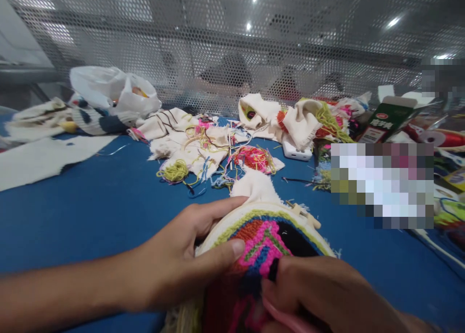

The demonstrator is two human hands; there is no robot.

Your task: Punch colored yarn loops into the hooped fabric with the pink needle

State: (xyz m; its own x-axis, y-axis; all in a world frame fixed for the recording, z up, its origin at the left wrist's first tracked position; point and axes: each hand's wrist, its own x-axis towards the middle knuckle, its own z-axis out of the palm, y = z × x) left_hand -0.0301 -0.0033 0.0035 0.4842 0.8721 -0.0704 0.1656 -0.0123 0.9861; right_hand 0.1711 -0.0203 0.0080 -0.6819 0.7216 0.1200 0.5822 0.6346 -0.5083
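Note:
An embroidery hoop (pixel 214 240) is tilted up in front of me, with cream cloth stretched in it. Thick yarn stitches in pink, orange, blue, green and black fill the embroidery (pixel 263 234). My left hand (pixel 174 255) grips the hoop's left rim, thumb on the stitched face and fingers behind. Over the lower right of the embroidery, my right hand (pixel 323 287) is closed round a pink-handled tool (pixel 286 317), whose tip is hidden. Brass-and-wood hardware (pixel 303 213) shows at the hoop's upper right, and loose cloth (pixel 256 185) sticks out beyond the top.
Yarn scraps (pixel 254 158), a yellow-green yarn bundle (pixel 174 171) and cloth pieces lie across the blue table (pixel 109 202). Behind are a white plastic bag (pixel 116 88), a white device (pixel 297 151) and a green box (pixel 387 117). A perforated metal screen (pixel 203 33) closes the back.

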